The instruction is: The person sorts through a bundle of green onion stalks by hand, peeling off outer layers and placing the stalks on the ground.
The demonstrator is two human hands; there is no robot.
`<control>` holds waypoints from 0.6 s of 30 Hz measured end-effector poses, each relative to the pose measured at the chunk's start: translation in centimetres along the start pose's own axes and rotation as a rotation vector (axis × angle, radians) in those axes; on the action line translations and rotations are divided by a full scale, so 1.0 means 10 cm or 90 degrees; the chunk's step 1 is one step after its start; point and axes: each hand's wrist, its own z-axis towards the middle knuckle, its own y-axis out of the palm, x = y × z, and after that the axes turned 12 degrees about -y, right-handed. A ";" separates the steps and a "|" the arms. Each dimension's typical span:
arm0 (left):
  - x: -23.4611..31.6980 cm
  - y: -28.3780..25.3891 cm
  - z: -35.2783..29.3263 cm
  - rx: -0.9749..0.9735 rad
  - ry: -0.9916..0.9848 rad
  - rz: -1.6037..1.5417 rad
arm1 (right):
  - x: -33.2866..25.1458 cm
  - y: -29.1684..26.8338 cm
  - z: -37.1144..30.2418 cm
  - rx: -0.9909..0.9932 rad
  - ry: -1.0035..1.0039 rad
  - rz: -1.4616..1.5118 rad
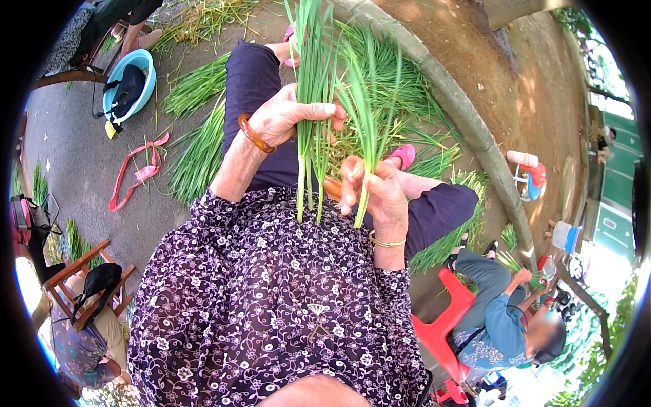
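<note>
Over the lap, the left hand (281,117) curls its fingers around the larger bunch of chive-like greens (314,81), while the right hand (381,193), just beside it, pinches a slimmer bunch (368,146). Open pavement (152,237) lies left; a curved concrete kerb (475,132) bounds the right. Both bunches have bright green blades and pale stalk ends.

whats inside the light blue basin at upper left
A black item lies in the light blue basin. It covers part of the bottom, so anything beneath it cannot be seen.
</note>
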 end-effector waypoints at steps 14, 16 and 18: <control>0.00 -0.05 0.00 0.026 -0.018 -0.089 | -0.07 -0.02 -0.09 0.068 -0.029 0.075; 0.00 -0.05 -0.01 0.030 -0.025 -0.088 | -0.06 -0.05 -0.10 0.033 -0.013 0.148; 0.01 -0.05 -0.01 0.030 -0.033 -0.085 | -0.03 -0.12 -0.11 -0.004 -0.007 0.205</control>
